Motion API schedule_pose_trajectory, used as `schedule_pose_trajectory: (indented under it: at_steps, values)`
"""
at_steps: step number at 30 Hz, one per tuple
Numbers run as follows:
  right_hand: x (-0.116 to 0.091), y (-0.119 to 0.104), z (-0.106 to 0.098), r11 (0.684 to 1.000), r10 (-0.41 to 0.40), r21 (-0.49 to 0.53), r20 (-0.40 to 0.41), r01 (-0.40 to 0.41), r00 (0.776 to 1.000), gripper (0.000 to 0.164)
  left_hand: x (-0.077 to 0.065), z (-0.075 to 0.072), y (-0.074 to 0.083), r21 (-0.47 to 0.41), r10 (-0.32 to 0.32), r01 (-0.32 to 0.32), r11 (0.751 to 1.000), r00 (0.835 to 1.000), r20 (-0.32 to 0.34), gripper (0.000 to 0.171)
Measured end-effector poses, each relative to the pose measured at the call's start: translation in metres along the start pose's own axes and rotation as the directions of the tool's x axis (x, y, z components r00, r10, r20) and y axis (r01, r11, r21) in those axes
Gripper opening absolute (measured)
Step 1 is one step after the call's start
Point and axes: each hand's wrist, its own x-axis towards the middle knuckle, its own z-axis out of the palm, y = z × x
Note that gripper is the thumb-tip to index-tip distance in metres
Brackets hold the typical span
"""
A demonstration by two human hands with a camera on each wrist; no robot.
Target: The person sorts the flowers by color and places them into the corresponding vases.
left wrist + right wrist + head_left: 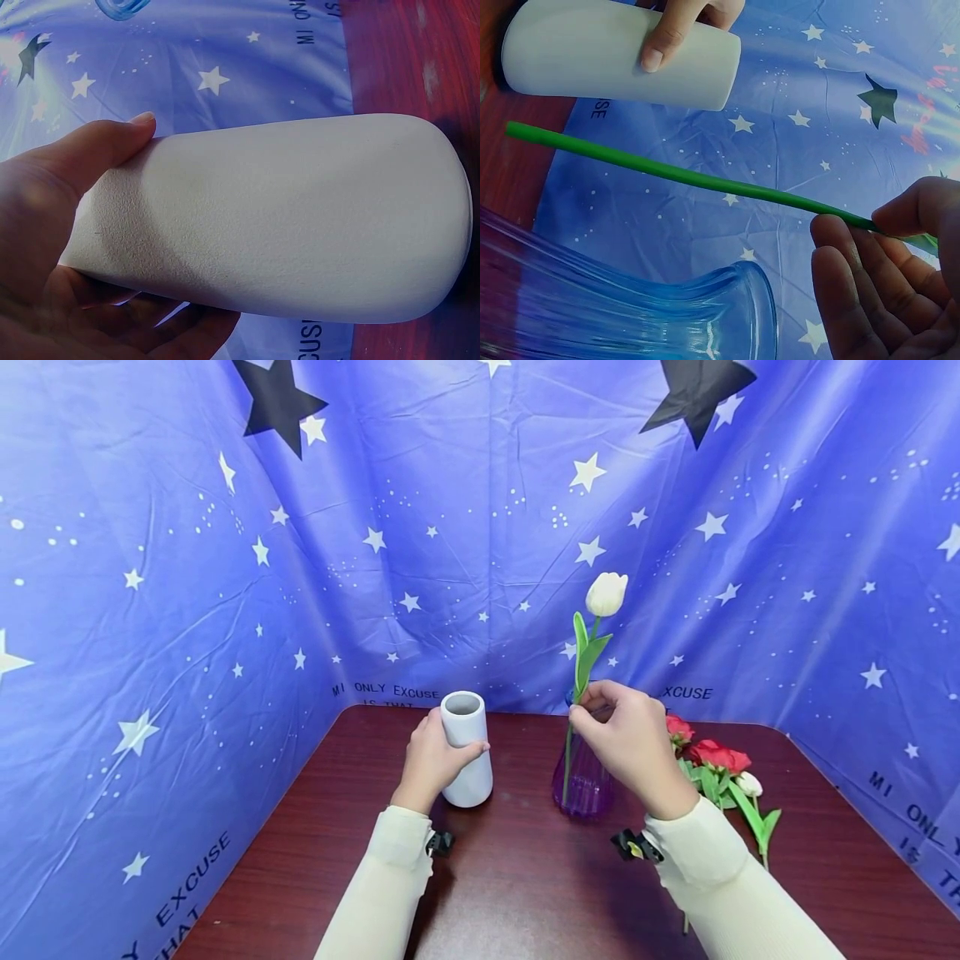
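My left hand (431, 762) grips a white vase (471, 772) standing on the table, thumb and fingers wrapped round its upper part. The left wrist view shows the vase's smooth side (292, 217) filling the middle. With thumb and fingertips my right hand (633, 745) pinches a white tulip (606, 594) upright, just below its green leaves. Its bare green stem (667, 171) hangs down between the two vases in the right wrist view, outside the ribbed glass vase (587, 785). That glass vase, blue at the mouth and purple below, stands partly hidden behind my right hand.
Red flowers (718, 756) and another white tulip (748, 784) lie on the table to the right, partly covered by my right arm. A blue star-patterned cloth (480, 527) hangs behind and along both sides of the dark red wooden table (517, 885).
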Motion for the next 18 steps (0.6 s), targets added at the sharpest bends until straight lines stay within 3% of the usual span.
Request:
schedule_pose_trajectory:
  at_steps: [18]
  values:
    - [0.016, -0.011, -0.002, 0.999, -0.05, -0.002, -0.05, 0.05, 0.998, 0.007, 0.0, 0.001, 0.0, 0.001, -0.006, 0.006, 1.0, 1.0, -0.002, 0.078]
